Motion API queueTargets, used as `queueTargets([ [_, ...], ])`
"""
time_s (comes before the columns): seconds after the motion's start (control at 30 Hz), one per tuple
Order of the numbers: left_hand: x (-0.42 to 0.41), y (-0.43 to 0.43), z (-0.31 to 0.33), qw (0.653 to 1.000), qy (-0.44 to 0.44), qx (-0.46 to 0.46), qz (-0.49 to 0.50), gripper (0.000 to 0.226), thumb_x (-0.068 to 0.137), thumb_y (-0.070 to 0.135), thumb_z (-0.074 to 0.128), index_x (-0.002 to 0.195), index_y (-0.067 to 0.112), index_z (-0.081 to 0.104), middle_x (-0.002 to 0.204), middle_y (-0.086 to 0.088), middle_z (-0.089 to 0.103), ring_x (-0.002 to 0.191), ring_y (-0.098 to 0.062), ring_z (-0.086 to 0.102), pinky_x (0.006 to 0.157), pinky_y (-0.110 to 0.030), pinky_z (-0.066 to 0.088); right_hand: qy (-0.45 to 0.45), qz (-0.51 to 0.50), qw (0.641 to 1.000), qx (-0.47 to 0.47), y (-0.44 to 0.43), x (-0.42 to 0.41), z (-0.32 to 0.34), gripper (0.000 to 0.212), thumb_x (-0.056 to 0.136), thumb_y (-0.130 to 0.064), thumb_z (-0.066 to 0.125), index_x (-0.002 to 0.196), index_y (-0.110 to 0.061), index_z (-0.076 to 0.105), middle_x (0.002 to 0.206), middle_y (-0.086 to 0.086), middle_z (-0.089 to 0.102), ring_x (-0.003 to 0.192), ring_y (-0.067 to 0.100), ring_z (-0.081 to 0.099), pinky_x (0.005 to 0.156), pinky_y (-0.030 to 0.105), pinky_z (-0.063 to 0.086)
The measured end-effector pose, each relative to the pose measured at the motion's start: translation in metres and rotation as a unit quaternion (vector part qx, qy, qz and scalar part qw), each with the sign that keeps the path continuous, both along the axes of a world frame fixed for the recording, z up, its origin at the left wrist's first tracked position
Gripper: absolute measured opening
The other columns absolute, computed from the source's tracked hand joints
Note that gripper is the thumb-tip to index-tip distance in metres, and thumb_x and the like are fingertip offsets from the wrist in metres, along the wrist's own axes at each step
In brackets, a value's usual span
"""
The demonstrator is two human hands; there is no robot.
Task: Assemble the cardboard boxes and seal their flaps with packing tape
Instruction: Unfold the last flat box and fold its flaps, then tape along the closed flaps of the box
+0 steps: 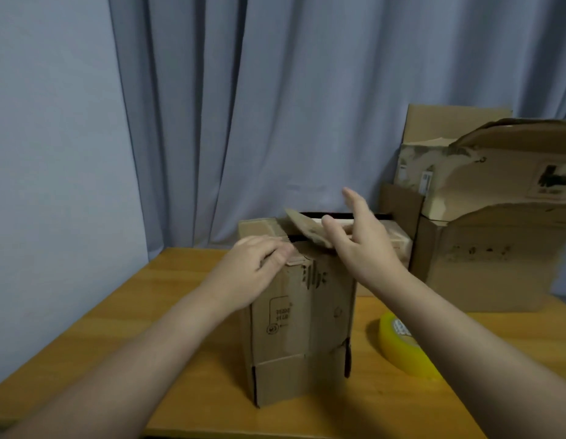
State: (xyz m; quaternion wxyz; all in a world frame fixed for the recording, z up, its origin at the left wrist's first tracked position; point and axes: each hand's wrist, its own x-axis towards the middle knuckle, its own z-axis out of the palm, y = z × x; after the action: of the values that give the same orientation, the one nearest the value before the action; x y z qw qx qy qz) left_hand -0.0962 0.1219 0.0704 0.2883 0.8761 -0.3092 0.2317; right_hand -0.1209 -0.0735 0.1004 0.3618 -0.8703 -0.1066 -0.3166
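Forearms (pixel 142 353) are reaching in from six o'clock. The left hand (pixel 259 264) is gripping the near top edge of the cardboard box (pixel 300 327) standing upright at centre. The right hand (pixel 361 242), fingers straight, is pushing its raised flap (pixel 302 226). The tape roll (pixel 399 346) is lying at the box's four o'clock.

- One upright cardboard box (pixel 302 327), centre.
- At least three worn boxes (pixel 484 258), piled at 3 o'clock.
- One yellow tape roll (pixel 402 346), 4 o'clock.
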Motion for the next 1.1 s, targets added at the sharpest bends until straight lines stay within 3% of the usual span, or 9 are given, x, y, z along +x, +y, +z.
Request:
queueTargets([
  [0.13,-0.009,0.005,0.000,1.000,-0.003,-0.018,-0.009,0.065,0.086,0.060,0.013,0.112,0.030,0.064,0.107,0.015,0.051,0.107,0.001,0.039,0.093,-0.020,0.031,0.105,-0.045,0.986,-0.125,0.017,-0.001,-0.026,0.039,0.096,-0.055,0.034,0.111,-0.031,0.061,0.137,-0.005,0.050,0.139,0.025,0.026,0.114,0.052,0.012],
  [0.23,-0.013,0.028,0.005,0.995,0.044,-0.063,-0.065,0.031,0.092,0.030,0.037,0.107,0.033,0.064,0.113,0.019,0.060,0.110,0.009,0.048,0.093,-0.008,0.034,0.108,-0.041,0.993,-0.023,0.014,0.003,-0.024,0.024,0.094,-0.042,0.046,0.109,-0.033,0.062,0.133,-0.003,0.047,0.134,0.025,0.023,0.101,0.043,0.026],
  [0.3,-0.012,0.043,0.006,0.995,0.021,-0.002,-0.094,0.035,0.087,0.019,0.050,0.116,0.035,0.062,0.122,0.024,0.057,0.115,0.008,0.047,0.096,-0.008,0.035,0.093,0.014,0.995,0.016,0.007,0.012,-0.027,0.019,0.092,-0.032,0.050,0.102,-0.031,0.066,0.116,-0.008,0.052,0.123,0.023,0.032,0.091,0.035,0.030],
  [0.53,0.002,0.005,0.025,0.942,-0.071,0.327,-0.005,0.085,0.071,0.085,0.023,0.147,0.046,0.018,0.156,0.016,0.020,0.142,-0.008,0.015,0.112,-0.028,0.005,0.138,0.162,0.951,0.226,-0.015,0.038,-0.038,0.025,0.089,0.001,0.047,0.084,-0.002,0.072,0.107,0.006,0.069,0.110,0.018,0.059,0.094,0.028,0.046],
  [0.63,0.011,-0.017,0.028,0.932,-0.011,0.362,0.013,0.103,0.061,0.096,0.019,0.148,0.042,0.016,0.156,0.011,0.023,0.141,-0.014,0.026,0.114,-0.039,0.027,0.148,0.165,0.952,0.209,-0.023,0.047,-0.044,0.020,0.091,-0.005,0.051,0.079,-0.010,0.066,0.098,0.011,0.068,0.095,0.024,0.060,0.090,0.038,0.047],
  [0.73,0.010,-0.032,0.014,0.925,-0.006,0.377,0.044,0.102,0.061,0.092,0.015,0.148,0.039,0.022,0.153,0.009,0.031,0.136,-0.017,0.037,0.104,-0.037,0.040,0.188,0.182,0.950,0.172,-0.030,0.050,-0.055,0.014,0.093,-0.010,0.051,0.083,-0.013,0.062,0.089,0.006,0.062,0.087,0.020,0.056,0.082,0.035,0.045],
  [0.9,0.002,-0.041,-0.034,0.922,0.055,0.378,0.060,0.099,0.071,0.086,0.031,0.151,0.035,0.004,0.160,0.002,0.004,0.146,-0.016,0.007,0.116,-0.032,0.004,0.215,0.163,0.962,0.034,-0.033,0.055,-0.084,0.014,0.096,-0.017,0.051,0.101,-0.013,0.064,0.137,-0.002,0.050,0.135,0.009,0.023,0.110,0.033,0.019],
  [0.97,0.004,-0.043,-0.037,0.929,0.059,0.358,0.071,0.100,0.070,0.087,0.031,0.151,0.036,0.006,0.160,0.004,0.006,0.146,-0.016,0.009,0.116,-0.031,0.006,0.155,0.156,0.973,0.071,-0.035,0.051,-0.088,0.017,0.098,-0.018,0.049,0.106,-0.013,0.063,0.136,0.000,0.052,0.135,0.011,0.031,0.111,0.032,0.023],
  [1.1,-0.001,-0.057,-0.038,0.935,0.053,0.338,0.093,0.101,0.067,0.089,0.029,0.151,0.035,0.013,0.159,0.003,0.015,0.145,-0.019,0.018,0.116,-0.034,0.014,0.172,-0.126,0.976,0.038,-0.064,0.055,-0.111,0.038,0.095,-0.024,0.052,0.132,-0.016,0.046,0.134,0.009,0.049,0.123,0.025,0.047,0.102,0.038,0.042],
])
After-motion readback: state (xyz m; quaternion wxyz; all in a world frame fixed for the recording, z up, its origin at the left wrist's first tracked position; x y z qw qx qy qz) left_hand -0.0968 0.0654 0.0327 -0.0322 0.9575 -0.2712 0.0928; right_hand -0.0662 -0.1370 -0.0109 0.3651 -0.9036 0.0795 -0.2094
